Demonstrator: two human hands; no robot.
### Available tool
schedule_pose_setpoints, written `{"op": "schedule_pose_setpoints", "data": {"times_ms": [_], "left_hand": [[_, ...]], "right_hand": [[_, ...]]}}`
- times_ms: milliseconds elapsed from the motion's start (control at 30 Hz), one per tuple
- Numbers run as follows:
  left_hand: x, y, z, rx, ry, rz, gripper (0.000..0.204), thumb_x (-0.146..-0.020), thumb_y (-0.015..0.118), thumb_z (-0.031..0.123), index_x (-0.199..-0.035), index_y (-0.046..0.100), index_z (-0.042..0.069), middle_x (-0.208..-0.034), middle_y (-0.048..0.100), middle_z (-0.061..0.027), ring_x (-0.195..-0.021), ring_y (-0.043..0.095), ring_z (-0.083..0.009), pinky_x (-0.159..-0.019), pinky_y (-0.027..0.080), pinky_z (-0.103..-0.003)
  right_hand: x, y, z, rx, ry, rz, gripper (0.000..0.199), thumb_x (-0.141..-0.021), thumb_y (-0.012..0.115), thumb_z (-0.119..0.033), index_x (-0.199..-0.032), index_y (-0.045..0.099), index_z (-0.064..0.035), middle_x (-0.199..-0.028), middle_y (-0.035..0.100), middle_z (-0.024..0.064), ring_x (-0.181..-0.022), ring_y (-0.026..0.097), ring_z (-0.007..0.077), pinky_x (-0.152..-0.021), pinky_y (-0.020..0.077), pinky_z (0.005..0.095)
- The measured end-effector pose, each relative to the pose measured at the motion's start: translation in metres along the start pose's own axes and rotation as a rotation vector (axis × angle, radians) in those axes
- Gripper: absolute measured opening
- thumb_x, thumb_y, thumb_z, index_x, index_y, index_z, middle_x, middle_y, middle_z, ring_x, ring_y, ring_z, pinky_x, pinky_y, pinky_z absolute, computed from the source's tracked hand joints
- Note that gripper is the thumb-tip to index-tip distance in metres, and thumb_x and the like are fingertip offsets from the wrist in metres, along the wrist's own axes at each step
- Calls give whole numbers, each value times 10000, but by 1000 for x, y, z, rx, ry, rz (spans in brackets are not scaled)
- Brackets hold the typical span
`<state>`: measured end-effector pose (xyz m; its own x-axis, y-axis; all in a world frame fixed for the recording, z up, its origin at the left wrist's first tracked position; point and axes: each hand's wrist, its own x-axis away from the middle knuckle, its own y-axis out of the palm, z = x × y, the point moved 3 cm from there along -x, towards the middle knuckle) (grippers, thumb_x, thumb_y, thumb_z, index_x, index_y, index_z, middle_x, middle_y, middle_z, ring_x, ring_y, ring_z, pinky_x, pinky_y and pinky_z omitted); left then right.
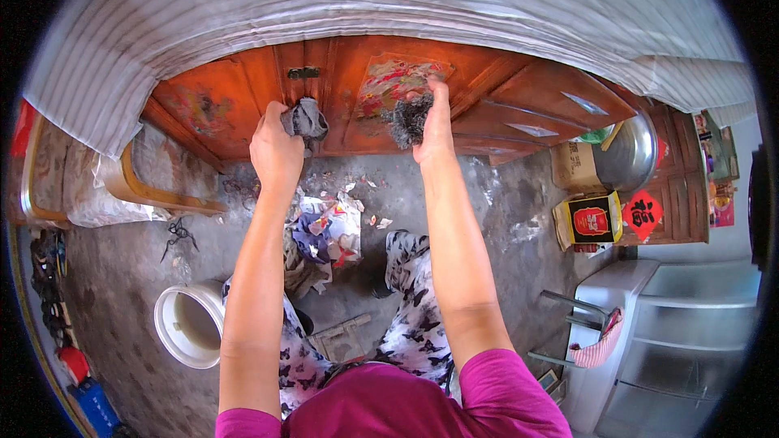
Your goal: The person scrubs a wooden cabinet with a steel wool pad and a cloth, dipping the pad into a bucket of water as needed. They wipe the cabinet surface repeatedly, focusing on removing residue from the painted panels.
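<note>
**Scrubbing an old picture off a wooden door**

The reddish wooden door is standing upright, its glossy panels running floor to top, a torn, faded paper picture clinging to it. The left hand is clenching a crumpled grey rag against the wood. The right hand is pressing a bristly dark steel-wool scrubber onto the picture's lower edge. Paper scraps are littering the concrete floor.

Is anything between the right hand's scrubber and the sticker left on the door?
Nothing visible. The right hand presses the dark scrubber straight against the door, beside the sticker remains.
</note>
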<state>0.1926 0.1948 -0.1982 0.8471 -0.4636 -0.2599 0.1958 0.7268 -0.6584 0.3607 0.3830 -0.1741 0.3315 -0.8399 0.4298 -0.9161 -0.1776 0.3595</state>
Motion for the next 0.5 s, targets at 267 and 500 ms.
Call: {"op": "schedule_pose_setpoints", "data": {"times_ms": [267, 500], "left_hand": [[-1, -1, 6, -20, 11, 3, 391, -740, 638, -42, -1112, 612, 74, -1077, 712, -209, -995, 669, -460, -826, 531, -524], [-1, -1, 3, -11, 31, 13, 387, -738, 635, -46, -1107, 614, 68, -1071, 712, -208, -993, 670, -458, -826, 530, -520]], "right_hand": [[-14, -12, 10, 80, -47, 61, 379, -881, 642, -489, -846, 641, -111, -814, 651, 33, -689, 632, 202, -605, 506, 387], [-5, 0, 10, 9, 16, -11, 537, -856, 661, -484, -1165, 659, -45, -1098, 687, 84, -977, 650, 226, -858, 520, 431]]}}
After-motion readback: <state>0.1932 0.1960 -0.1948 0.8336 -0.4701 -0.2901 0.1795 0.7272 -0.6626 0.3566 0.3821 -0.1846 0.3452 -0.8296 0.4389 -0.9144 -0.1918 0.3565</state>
